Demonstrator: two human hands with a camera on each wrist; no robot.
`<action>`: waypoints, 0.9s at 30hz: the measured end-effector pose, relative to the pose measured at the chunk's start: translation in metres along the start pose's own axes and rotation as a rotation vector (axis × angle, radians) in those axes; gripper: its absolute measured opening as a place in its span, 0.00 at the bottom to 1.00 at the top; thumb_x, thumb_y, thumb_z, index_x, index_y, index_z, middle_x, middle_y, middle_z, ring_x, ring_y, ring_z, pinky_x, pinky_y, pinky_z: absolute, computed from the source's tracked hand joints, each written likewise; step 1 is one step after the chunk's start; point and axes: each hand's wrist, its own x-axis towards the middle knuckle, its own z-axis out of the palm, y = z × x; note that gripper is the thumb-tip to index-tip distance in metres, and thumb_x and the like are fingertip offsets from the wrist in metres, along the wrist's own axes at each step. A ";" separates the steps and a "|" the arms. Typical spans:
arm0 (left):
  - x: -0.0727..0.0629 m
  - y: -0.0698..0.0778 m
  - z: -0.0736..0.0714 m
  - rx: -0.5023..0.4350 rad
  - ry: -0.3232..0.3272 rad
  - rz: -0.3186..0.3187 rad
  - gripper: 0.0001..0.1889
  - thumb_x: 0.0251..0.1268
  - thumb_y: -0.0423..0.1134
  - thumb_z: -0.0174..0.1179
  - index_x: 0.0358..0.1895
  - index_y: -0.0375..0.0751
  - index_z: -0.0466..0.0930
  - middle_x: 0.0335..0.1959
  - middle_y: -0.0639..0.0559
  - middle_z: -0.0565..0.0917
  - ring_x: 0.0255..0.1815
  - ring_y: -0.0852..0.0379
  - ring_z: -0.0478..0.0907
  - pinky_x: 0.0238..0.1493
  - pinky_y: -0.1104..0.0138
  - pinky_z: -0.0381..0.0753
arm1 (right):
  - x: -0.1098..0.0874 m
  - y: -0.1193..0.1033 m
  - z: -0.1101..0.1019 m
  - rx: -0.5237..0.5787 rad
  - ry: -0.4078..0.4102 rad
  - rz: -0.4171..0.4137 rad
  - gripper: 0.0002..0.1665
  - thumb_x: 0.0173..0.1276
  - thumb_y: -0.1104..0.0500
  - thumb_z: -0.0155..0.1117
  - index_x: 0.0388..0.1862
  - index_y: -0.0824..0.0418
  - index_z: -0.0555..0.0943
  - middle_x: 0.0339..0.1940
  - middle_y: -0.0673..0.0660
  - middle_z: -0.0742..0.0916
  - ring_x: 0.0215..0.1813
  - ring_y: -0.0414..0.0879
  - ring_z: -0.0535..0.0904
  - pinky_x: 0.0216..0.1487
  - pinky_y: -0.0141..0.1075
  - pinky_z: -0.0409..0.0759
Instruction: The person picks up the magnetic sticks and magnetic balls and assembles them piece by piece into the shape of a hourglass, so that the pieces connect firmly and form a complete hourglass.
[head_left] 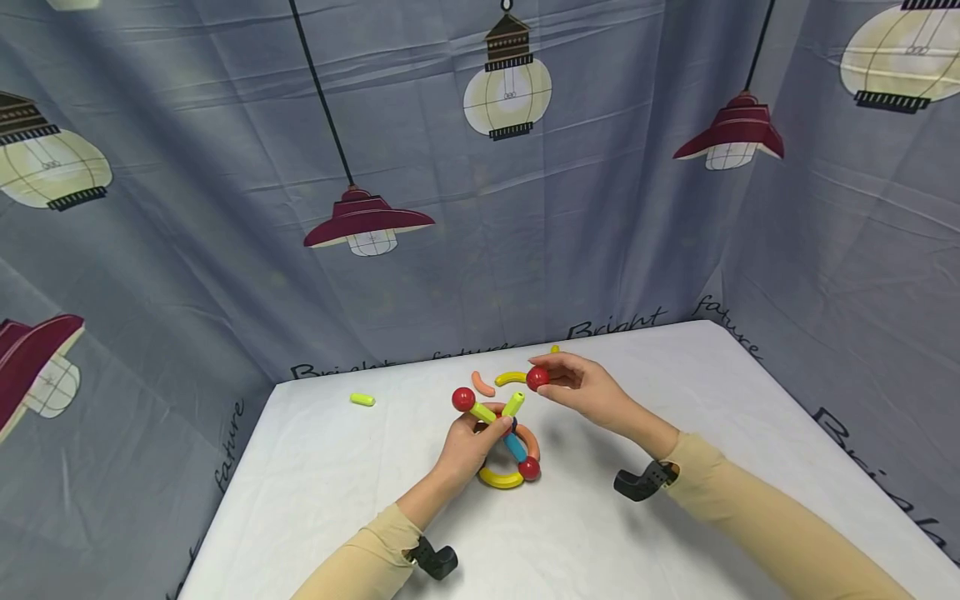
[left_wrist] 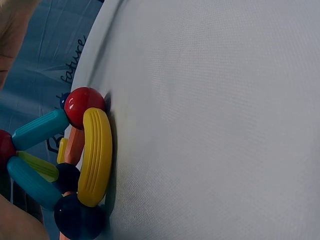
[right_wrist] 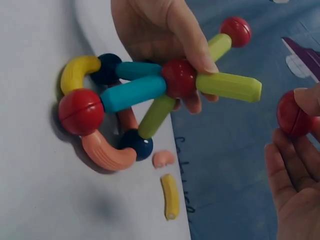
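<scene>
A ball-and-stick toy model (right_wrist: 132, 94) stands on the table, with curved yellow and orange rods and red and dark blue balls forming its base ring. Blue and green rods rise from the ring to a central red ball (right_wrist: 179, 79). Two lime rods stick out beyond it: one ends in a red ball (head_left: 463, 399), the other lime rod (head_left: 513, 404) has a bare end. My left hand (head_left: 467, 450) grips the model around the central ball. Slightly apart from the bare rod end, my right hand (head_left: 596, 396) pinches a loose red ball (right_wrist: 294, 114) between thumb and fingers.
Behind the model lie a curved orange rod (head_left: 482, 384) and a curved yellow rod (head_left: 512, 377). Another small yellow piece (head_left: 555, 349) shows at the table's back edge. A short lime rod (head_left: 362, 399) lies back left. Patterned grey curtains (head_left: 480, 250) enclose the white table (head_left: 645, 550).
</scene>
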 end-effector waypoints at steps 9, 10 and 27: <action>-0.001 0.001 -0.001 -0.002 -0.009 -0.016 0.20 0.73 0.51 0.64 0.59 0.42 0.81 0.48 0.48 0.88 0.50 0.53 0.79 0.58 0.59 0.76 | 0.000 -0.004 0.006 -0.006 -0.024 -0.023 0.27 0.70 0.55 0.73 0.66 0.57 0.79 0.59 0.56 0.84 0.56 0.51 0.82 0.55 0.36 0.82; -0.001 0.002 -0.001 0.002 -0.008 -0.017 0.20 0.73 0.51 0.64 0.59 0.42 0.81 0.48 0.49 0.88 0.50 0.53 0.79 0.59 0.59 0.76 | 0.000 -0.004 0.006 -0.007 -0.023 -0.023 0.27 0.70 0.55 0.73 0.66 0.56 0.79 0.59 0.56 0.84 0.56 0.51 0.82 0.55 0.37 0.82; -0.001 0.001 -0.001 0.008 -0.014 -0.001 0.19 0.74 0.50 0.63 0.59 0.42 0.82 0.46 0.50 0.88 0.49 0.54 0.78 0.56 0.60 0.77 | 0.002 -0.003 0.014 -0.028 -0.050 -0.022 0.28 0.71 0.57 0.71 0.68 0.56 0.77 0.60 0.56 0.83 0.58 0.50 0.80 0.57 0.35 0.79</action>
